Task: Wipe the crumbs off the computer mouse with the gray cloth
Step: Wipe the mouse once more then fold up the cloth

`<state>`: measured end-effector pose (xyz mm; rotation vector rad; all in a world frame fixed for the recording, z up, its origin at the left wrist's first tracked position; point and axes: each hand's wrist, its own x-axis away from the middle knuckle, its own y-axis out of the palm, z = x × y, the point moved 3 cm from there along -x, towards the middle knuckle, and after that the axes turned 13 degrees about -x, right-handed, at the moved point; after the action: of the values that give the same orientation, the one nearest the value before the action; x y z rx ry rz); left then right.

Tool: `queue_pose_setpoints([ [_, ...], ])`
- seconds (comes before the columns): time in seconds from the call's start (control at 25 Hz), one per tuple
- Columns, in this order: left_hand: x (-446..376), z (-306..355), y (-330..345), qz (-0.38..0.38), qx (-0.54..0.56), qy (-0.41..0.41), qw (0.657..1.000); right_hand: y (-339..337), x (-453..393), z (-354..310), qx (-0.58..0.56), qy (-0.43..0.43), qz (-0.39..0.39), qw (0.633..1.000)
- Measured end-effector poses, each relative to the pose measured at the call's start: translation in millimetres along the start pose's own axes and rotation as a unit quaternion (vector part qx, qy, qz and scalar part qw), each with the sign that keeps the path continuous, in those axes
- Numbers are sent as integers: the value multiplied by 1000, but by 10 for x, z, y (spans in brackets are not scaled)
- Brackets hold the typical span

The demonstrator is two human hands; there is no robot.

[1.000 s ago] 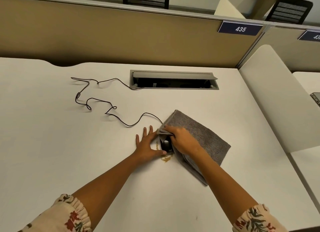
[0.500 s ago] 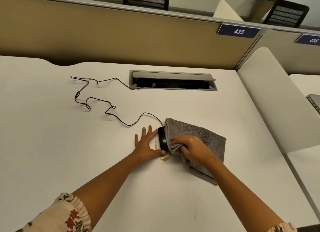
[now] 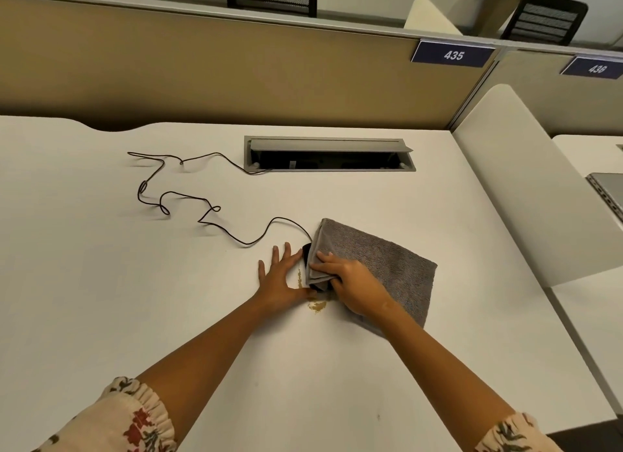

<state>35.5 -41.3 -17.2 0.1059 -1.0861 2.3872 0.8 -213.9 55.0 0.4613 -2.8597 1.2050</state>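
Observation:
A black wired computer mouse (image 3: pixel 306 253) lies on the white desk (image 3: pixel 135 300), almost wholly covered by the gray cloth (image 3: pixel 381 262); only its left edge shows. My right hand (image 3: pixel 350 286) presses a bunched part of the cloth onto the mouse. My left hand (image 3: pixel 281 276) lies flat with fingers spread, its fingertips and thumb touching the mouse's left side. Tan crumbs (image 3: pixel 316 305) sit on the desk just in front of the mouse, and a thin line of crumbs (image 3: pixel 299 277) runs between my left hand and the mouse.
The mouse cable (image 3: pixel 188 198) snakes left and back into the open grey cable hatch (image 3: pixel 328 155). A tan partition (image 3: pixel 236 70) closes the back, a white divider panel (image 3: pixel 526 188) stands on the right, and a laptop edge (image 3: pixel 608 192) shows at far right.
My right hand slid the cloth back left and forward over the mouse, covering more of it than half a second ago. My left hand stayed in place.

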Motion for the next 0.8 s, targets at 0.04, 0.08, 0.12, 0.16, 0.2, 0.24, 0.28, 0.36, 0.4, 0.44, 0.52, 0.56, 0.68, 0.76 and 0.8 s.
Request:
queue_pose_setpoints([
  [0.04,-1,1,0,1,2,2,1000,-1,66,23,-6,-6,-10,1000],
  [0.08,-2,3,0,3,1,3,1000,-11,138,50,-9,-12,-24,1000],
  [0.12,-2,0,-1,5,-1,4,1000,-30,208,78,-5,-18,-40,999],
  [0.16,-2,-8,1,4,-2,5,1000,-55,266,115,6,-21,-52,998],
  [0.2,4,-15,0,2,-1,5,1000,-94,310,149,23,-21,-53,998],
  [0.24,7,-19,0,0,2,7,1000,-146,335,185,38,-15,-37,998],
  [0.28,11,-16,-6,-3,5,9,1000,-210,343,219,43,-5,0,999],
  [0.36,17,-3,-26,-7,15,13,1000,-325,316,240,15,14,92,996],
  [0.4,24,5,-39,-8,19,13,1000,-341,283,209,-4,15,120,993],
  [0.44,30,9,-49,-9,23,12,1000,-320,237,156,-16,11,127,992],
  [0.52,35,13,-60,-13,22,12,1000,-178,168,48,-18,-2,87,996],
  [0.56,35,16,-60,-14,21,11,1000,-83,162,38,-14,-8,57,998],
  [0.68,35,8,-63,-9,18,5,1000,53,254,133,-4,-20,16,1000],
  [0.76,26,-14,-58,-5,14,1,1000,29,348,206,15,-28,3,999],
  [0.8,23,-26,-51,-5,13,3,1000,-3,386,221,33,-30,0,999],
])
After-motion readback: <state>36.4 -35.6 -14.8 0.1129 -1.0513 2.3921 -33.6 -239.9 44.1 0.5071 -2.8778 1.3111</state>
